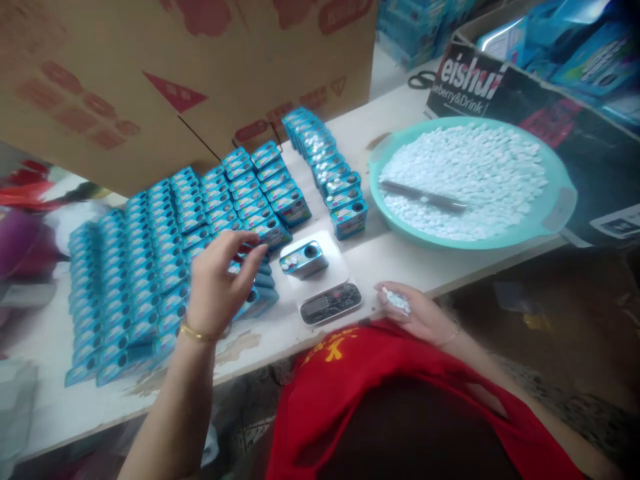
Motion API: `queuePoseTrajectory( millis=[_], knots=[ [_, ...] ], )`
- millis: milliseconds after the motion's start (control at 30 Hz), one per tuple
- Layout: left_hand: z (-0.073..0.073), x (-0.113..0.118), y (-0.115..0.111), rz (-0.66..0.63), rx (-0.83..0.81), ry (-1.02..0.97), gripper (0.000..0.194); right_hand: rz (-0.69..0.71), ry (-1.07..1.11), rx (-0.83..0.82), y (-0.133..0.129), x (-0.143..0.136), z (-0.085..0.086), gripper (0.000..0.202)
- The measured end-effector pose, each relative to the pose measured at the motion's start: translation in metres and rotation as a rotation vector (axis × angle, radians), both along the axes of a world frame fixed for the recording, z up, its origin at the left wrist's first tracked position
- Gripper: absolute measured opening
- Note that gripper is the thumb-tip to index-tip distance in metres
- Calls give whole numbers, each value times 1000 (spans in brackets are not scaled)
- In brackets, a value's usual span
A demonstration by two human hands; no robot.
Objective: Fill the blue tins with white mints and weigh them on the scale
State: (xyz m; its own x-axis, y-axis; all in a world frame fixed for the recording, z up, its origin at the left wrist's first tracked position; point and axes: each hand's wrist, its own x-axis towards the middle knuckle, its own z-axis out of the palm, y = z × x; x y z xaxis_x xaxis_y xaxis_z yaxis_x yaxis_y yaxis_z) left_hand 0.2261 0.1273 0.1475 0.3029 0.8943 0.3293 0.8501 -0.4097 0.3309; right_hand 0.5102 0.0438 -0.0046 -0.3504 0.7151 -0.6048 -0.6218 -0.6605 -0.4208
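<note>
A blue tin [304, 259] with a dark round opening and a few white pieces on its top stands on a small white scale [336, 257]. My left hand [225, 277] is just left of the scale, over the rows of blue tins [150, 253]; its thumb and forefinger are apart, with nothing visible between them. My right hand [413, 312] holds a small heap of white pieces [397, 301] at the table's front edge, right of the scale's dark display [331, 303]. Behind the scale, another row of tins [330, 167] has white pieces on several tops.
A wide turquoise bowl [567, 200] full of white pieces, with a metal tool [425, 195] lying in it, is at the right. A large cardboard box [200, 80] stands behind the tins. Scissors [423, 80] lie beside a dark box [500, 100] of blue tins.
</note>
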Motion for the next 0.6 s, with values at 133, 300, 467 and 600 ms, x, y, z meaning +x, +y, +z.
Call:
queuePoseTrajectory(
  millis=[133,300,467,600],
  knots=[
    [-16,-21,-10,131,-54,-55,17,14,34,-48,2,-3,16,10],
    [-38,-30,-17,172,-207,-198,27,58,25,-50,6,-13,33,11],
    [-42,-27,-17,146,-224,-222,31,82,33,-36,9,-17,45,12],
    [-48,-20,-17,86,-271,-246,42,98,47,-32,12,-21,48,12]
  ],
)
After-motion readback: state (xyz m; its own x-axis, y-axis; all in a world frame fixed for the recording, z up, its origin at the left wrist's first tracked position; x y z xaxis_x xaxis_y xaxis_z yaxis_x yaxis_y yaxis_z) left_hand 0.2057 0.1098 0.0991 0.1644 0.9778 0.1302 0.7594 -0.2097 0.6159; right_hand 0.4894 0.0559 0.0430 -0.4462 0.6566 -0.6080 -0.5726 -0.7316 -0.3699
